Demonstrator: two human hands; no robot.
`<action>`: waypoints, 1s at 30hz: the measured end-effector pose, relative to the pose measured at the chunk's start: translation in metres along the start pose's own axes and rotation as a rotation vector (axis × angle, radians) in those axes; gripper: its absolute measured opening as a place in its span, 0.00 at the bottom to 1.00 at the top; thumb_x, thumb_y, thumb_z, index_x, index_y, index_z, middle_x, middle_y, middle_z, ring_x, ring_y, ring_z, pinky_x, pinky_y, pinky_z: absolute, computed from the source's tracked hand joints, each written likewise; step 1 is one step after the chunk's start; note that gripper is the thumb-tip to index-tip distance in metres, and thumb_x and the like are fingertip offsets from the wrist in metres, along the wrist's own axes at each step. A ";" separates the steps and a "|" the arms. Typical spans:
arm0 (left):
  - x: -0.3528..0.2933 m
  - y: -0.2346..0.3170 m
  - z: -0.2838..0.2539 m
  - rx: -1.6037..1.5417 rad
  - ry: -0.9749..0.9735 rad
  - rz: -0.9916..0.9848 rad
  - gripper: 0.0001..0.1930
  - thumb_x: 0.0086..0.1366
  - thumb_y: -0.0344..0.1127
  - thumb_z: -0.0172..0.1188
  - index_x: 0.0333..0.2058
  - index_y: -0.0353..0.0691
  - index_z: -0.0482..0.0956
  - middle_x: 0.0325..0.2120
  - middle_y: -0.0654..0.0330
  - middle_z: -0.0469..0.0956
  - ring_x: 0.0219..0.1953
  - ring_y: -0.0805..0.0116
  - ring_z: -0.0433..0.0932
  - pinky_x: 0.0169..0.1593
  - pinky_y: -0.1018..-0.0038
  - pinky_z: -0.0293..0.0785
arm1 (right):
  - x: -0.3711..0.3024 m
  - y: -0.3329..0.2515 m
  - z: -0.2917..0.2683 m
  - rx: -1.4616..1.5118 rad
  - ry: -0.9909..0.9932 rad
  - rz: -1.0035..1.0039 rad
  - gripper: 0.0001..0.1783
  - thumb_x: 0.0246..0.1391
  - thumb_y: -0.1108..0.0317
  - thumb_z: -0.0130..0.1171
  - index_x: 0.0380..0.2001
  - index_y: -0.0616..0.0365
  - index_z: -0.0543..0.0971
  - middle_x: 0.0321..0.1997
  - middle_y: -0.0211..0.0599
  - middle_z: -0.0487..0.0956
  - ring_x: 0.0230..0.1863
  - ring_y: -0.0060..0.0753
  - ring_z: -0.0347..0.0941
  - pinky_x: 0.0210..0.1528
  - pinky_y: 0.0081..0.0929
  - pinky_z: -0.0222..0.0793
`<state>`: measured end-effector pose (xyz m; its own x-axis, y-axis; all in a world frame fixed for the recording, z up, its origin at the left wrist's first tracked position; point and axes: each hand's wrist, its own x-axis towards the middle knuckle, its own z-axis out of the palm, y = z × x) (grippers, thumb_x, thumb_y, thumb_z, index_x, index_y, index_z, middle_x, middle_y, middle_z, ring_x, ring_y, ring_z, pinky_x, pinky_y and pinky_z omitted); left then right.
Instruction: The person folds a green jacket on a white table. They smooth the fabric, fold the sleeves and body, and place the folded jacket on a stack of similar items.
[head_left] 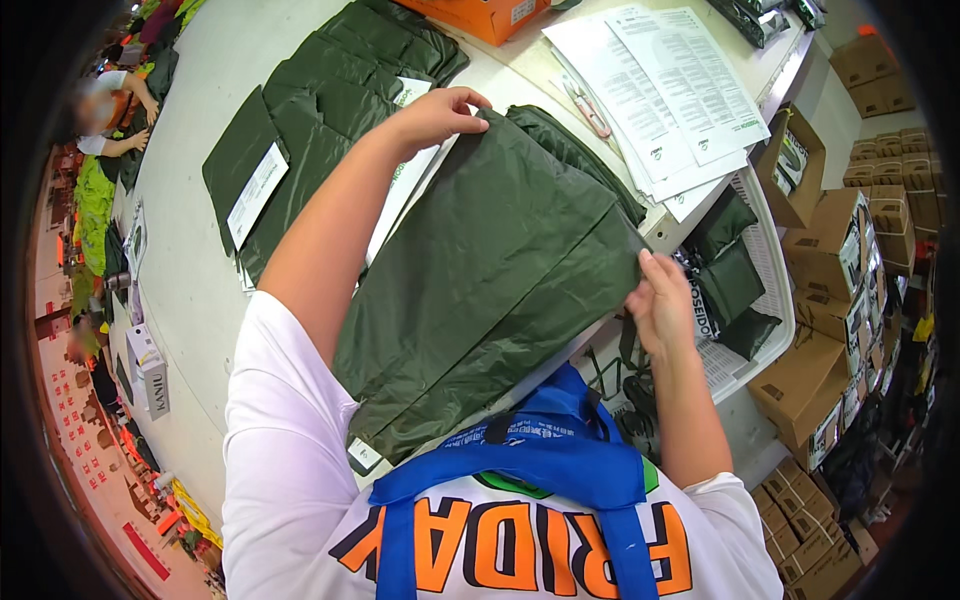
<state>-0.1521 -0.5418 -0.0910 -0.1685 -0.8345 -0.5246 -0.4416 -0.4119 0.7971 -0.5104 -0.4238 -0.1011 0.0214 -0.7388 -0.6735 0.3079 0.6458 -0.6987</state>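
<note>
A dark green, shiny folded cloth (490,270) lies in front of me, slanting from the table toward my body; I cannot tell what kind of item it is. My left hand (438,118) pinches its far corner between thumb and fingers. At the right corner, my right hand (664,300) grips the edge with thumb and fingertips. Another folded dark green bundle (575,150) lies just beyond the cloth, partly covered by it. Left of my left arm, several folded dark green pieces (325,100) overlap in a row, with a white paper slip (257,195) on the nearest.
Printed sheets (680,95) are spread at the far right of the white table (185,250), beside small snips (590,108). An orange box (487,14) stands at the far edge. To the right, a white basket (778,270) holds dark green packets (732,280). Cardboard boxes (810,375) stand beyond.
</note>
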 end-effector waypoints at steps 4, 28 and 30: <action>0.005 -0.001 0.010 0.022 0.037 0.034 0.15 0.58 0.33 0.60 0.44 0.46 0.72 0.30 0.69 0.69 0.32 0.78 0.67 0.34 0.81 0.63 | 0.007 -0.028 0.023 -1.034 0.232 -1.105 0.29 0.53 0.60 0.61 0.50 0.69 0.63 0.44 0.47 0.71 0.45 0.45 0.69 0.49 0.35 0.65; -0.414 -0.187 0.281 0.181 1.170 -0.406 0.48 0.40 0.21 0.66 0.63 0.47 0.58 0.55 0.46 0.56 0.51 0.51 0.66 0.55 0.65 0.67 | 0.108 -0.018 0.116 -1.436 -0.159 -0.959 0.22 0.61 0.49 0.47 0.32 0.59 0.73 0.30 0.54 0.76 0.35 0.59 0.70 0.38 0.43 0.65; -0.415 -0.177 0.277 0.077 1.222 -0.325 0.43 0.40 0.15 0.58 0.60 0.51 0.66 0.54 0.48 0.57 0.50 0.53 0.67 0.52 0.69 0.68 | 0.104 -0.027 0.116 -1.290 -0.120 -0.955 0.22 0.62 0.51 0.48 0.31 0.61 0.73 0.29 0.54 0.75 0.33 0.58 0.70 0.37 0.41 0.65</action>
<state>-0.2482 -0.0214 -0.0977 0.8600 -0.5086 -0.0420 -0.3664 -0.6725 0.6430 -0.4061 -0.5399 -0.1241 0.3912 -0.9164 0.0850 -0.7141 -0.3605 -0.6001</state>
